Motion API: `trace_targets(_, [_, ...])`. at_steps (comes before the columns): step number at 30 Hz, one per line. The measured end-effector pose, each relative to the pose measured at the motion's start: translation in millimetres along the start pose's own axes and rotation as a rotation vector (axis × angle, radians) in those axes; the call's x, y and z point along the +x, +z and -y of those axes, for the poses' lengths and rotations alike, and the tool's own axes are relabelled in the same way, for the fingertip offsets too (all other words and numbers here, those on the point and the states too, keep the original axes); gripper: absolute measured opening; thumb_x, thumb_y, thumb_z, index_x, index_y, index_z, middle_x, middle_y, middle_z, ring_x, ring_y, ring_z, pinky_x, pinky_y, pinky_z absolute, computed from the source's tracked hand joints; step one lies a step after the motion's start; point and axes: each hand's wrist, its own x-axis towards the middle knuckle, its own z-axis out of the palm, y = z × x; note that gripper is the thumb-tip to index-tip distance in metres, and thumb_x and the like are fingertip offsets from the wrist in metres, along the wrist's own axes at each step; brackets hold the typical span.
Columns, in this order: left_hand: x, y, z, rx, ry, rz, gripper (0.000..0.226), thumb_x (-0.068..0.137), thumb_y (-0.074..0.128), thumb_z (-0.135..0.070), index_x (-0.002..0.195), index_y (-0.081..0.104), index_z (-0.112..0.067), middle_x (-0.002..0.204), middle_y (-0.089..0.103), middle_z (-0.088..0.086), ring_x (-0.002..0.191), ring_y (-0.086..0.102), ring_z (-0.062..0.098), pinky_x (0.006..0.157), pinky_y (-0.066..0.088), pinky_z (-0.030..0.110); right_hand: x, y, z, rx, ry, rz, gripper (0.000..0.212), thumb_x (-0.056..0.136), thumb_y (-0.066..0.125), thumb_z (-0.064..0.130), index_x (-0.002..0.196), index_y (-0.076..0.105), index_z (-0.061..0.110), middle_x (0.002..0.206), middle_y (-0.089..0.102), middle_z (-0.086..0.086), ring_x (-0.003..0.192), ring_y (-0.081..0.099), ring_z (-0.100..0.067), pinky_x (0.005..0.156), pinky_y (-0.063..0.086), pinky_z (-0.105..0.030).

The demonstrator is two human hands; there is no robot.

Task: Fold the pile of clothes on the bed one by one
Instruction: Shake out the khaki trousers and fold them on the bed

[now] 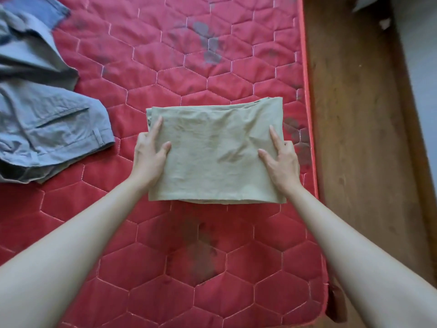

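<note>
Head view is showing both hands, left (149,151) and right (280,157), gripping the side edges of a folded beige garment (216,152) lying at centre frame on the red bed (165,74). Blue-grey clothes (45,124) are waiting at upper left. Lifting it unevenly risks the layers slipping apart.

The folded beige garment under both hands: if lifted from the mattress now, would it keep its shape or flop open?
The folded beige garment looks thin and creased, so it would probably sag and partly unfold unless supported from beneath. The left hand and right hand grip opposite edges, which should help keep the layers together. It seems light, and unlikely to slide easily on the quilted mattress.
</note>
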Motion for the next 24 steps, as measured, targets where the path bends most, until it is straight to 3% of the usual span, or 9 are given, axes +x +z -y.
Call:
trace_targets(5, [69,38,-49,0.041,-0.022,0.073,0.064,0.095,0.054,-0.021,0.151,0.025,-0.033,0.126,0.044,0.019,0.119,0.046,0.033,0.104,0.031,0.035,80,-28,-23,-0.028,0.051,0.082,0.069,0.093,0.058,0.04,0.151,0.021,0.036,0.12,0.044,-0.011,0.108,0.052,-0.027,0.094,0.042,-0.038])
trace_targets(9, [78,80,-47,0.494,-0.143,0.164,0.065,0.092,0.052,-0.023,0.15,0.023,-0.019,0.151,0.02,0.02,0.139,0.019,0.037,0.113,0.021,0.049,102,-15,-40,-0.209,0.114,0.181,0.06,0.097,0.049,0.043,0.151,0.027,0.028,0.149,0.027,-0.016,0.136,0.03,-0.034,0.109,0.032,-0.045])
trace_targets(12, [74,111,-52,0.715,0.14,0.091,0.065,0.094,0.048,-0.026,0.151,0.02,-0.015,0.159,0.005,0.017,0.147,-0.001,0.033,0.117,-0.001,0.05,109,7,-25,-0.341,-0.061,0.062,0.053,0.099,0.043,0.04,0.148,0.033,0.023,0.154,0.022,-0.021,0.143,0.018,-0.034,0.113,0.026,-0.047])
trace_targets(15, [84,144,-72,0.725,0.404,0.071,0.061,0.093,0.047,-0.025,0.15,0.028,-0.018,0.159,0.015,0.014,0.148,0.006,0.029,0.115,-0.003,0.054,121,41,4,-0.368,-0.277,0.072,0.051,0.101,0.039,0.038,0.149,0.033,0.025,0.158,0.018,-0.016,0.148,0.012,-0.03,0.116,0.015,-0.048])
trace_targets(19, [103,174,-66,0.778,0.328,0.125,0.058,0.099,0.033,-0.036,0.153,0.016,-0.026,0.161,0.008,0.008,0.149,0.002,0.026,0.114,-0.004,0.058,136,82,9,-0.494,-0.377,0.152,0.053,0.101,0.03,0.043,0.152,0.022,0.03,0.162,0.011,-0.008,0.149,0.006,-0.022,0.116,0.003,-0.055])
trace_targets(24, [105,137,-5,0.748,0.248,0.037,0.063,0.095,0.022,-0.052,0.153,0.011,-0.031,0.162,0.003,0.005,0.149,0.001,0.026,0.114,0.002,0.059,142,68,-57,-0.472,-0.216,-0.043,0.059,0.098,0.03,0.054,0.152,0.023,0.031,0.161,0.015,-0.005,0.149,0.008,-0.025,0.115,0.005,-0.058])
